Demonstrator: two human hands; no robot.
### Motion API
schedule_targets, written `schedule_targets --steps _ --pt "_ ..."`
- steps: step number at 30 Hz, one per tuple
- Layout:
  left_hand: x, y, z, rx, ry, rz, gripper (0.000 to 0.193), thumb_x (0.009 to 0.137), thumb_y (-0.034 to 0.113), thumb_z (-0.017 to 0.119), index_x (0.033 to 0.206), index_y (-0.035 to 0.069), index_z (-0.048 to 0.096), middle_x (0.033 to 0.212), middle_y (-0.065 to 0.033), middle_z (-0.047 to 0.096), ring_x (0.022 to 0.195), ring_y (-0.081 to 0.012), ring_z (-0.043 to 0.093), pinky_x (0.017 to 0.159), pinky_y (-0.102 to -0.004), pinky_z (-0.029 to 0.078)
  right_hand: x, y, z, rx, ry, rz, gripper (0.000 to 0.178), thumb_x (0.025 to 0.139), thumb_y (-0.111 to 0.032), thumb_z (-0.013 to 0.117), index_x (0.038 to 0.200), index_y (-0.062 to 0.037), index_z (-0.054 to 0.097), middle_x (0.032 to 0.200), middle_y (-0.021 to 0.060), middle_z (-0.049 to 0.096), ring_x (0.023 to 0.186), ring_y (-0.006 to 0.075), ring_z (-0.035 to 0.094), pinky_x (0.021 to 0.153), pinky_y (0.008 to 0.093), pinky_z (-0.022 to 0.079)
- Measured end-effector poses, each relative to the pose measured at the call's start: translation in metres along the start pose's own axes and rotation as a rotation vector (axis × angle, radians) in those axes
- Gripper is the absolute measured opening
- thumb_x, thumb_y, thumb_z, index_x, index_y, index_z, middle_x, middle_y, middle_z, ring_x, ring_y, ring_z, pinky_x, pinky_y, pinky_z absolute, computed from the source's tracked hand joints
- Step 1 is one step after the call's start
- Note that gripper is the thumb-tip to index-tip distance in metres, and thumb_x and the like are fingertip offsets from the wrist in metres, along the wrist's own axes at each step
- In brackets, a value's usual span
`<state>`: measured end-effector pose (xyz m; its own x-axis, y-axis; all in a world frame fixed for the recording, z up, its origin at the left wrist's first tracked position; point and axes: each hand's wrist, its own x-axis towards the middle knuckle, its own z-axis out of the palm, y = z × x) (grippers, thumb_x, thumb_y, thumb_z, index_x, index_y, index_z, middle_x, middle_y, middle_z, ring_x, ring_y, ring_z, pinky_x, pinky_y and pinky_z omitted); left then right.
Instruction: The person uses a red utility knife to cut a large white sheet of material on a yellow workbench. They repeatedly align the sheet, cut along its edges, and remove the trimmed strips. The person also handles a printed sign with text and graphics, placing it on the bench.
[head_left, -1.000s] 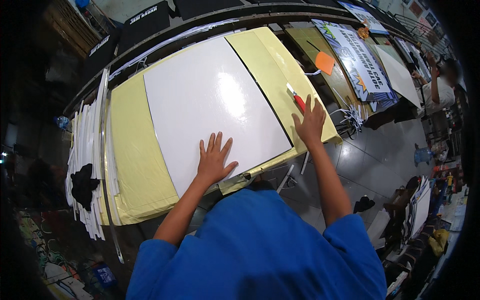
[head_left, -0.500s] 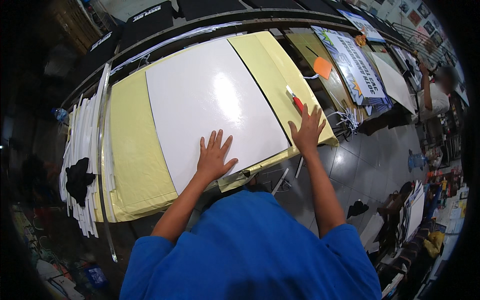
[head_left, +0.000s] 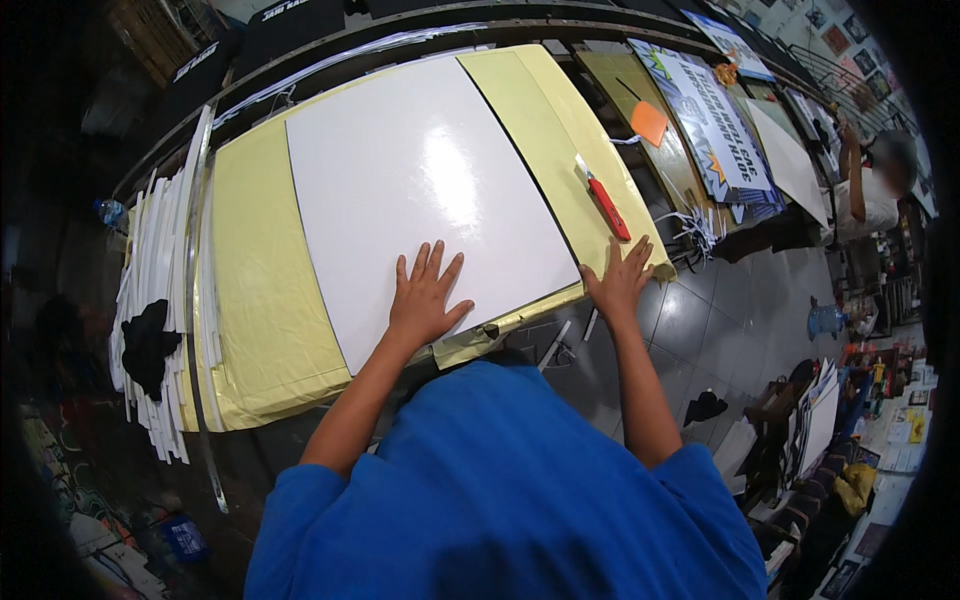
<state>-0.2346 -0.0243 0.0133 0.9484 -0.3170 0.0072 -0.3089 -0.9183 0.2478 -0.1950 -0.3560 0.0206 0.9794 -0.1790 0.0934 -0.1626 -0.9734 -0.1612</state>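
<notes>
A large glossy white board (head_left: 400, 190) with a dark edge lies on a table covered in yellow sheeting (head_left: 262, 290). My left hand (head_left: 425, 300) rests flat on the board near its front edge, fingers spread. At the board's front right corner, my right hand (head_left: 617, 285) lies with its fingers apart on the yellow covering. Just beyond its fingertips is a red utility knife (head_left: 606, 208), its blade pointing away from me. Neither hand holds anything.
A long metal ruler (head_left: 194, 300) lies along the table's left side, beside white strips (head_left: 150, 260) and a black cloth (head_left: 150, 345). To the right are an orange scraper (head_left: 648, 123), printed boards (head_left: 705, 125) and a person (head_left: 880, 180). A water bottle (head_left: 826, 320) stands on the tiled floor.
My right hand has drawn back toward me, off the utility knife, whose handle now shows fully. My left hand stays flat on the board. The view has shifted slightly.
</notes>
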Motion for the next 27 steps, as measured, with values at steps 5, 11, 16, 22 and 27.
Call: schedule_targets --steps 5,11,16,22,27 --pt "0.0 0.0 0.002 0.008 0.011 0.017 0.078 0.088 0.056 0.055 0.152 0.015 0.033 0.158 -0.0206 0.022 0.148 -0.0374 0.016 0.116 -0.0612 0.009 0.002 0.001 0.002 0.015 -0.043 0.032 0.084 0.078 -0.042 0.075 0.146 -0.0079 0.039 0.156 0.0352 0.004 0.147 0.0468 0.004 0.113 0.066 0.014" --pt "0.001 0.0 0.0 0.042 -0.015 0.003 0.08 0.088 0.058 0.054 0.152 0.016 0.032 0.159 -0.0202 0.021 0.148 -0.0376 0.015 0.116 -0.061 0.008 0.008 0.001 -0.003 0.027 -0.026 -0.036 0.08 0.08 -0.041 0.074 0.147 -0.0133 0.04 0.157 0.0331 0.004 0.148 0.0464 0.004 0.112 0.0668 0.014" --pt "0.002 0.002 0.0 0.068 -0.039 -0.015 0.079 0.09 0.06 0.051 0.154 0.02 0.029 0.161 -0.0162 0.018 0.15 -0.0335 0.012 0.118 -0.0592 0.004 0.023 0.011 -0.01 -0.013 0.007 -0.128 0.085 0.077 -0.043 0.077 0.148 -0.0139 0.039 0.157 0.0337 0.005 0.147 0.0466 0.005 0.112 0.0666 0.014" --pt "0.003 0.003 0.001 0.046 -0.04 -0.016 0.08 0.088 0.057 0.054 0.154 0.018 0.029 0.16 -0.0179 0.019 0.149 -0.0352 0.013 0.117 -0.0599 0.005 0.008 0.013 -0.006 0.02 -0.113 -0.02 0.089 0.075 -0.043 0.079 0.149 -0.0172 0.037 0.156 0.0353 0.004 0.146 0.0493 0.005 0.112 0.0668 0.016" --pt "0.005 0.004 -0.001 0.047 -0.074 -0.028 0.083 0.087 0.056 0.057 0.154 0.016 0.029 0.16 -0.0197 0.018 0.149 -0.0365 0.013 0.116 -0.0606 0.006 0.022 0.016 -0.011 0.01 -0.044 -0.024 0.086 0.075 -0.04 0.079 0.147 -0.0177 0.039 0.157 0.0325 0.006 0.147 0.0478 0.006 0.111 0.0673 0.017"
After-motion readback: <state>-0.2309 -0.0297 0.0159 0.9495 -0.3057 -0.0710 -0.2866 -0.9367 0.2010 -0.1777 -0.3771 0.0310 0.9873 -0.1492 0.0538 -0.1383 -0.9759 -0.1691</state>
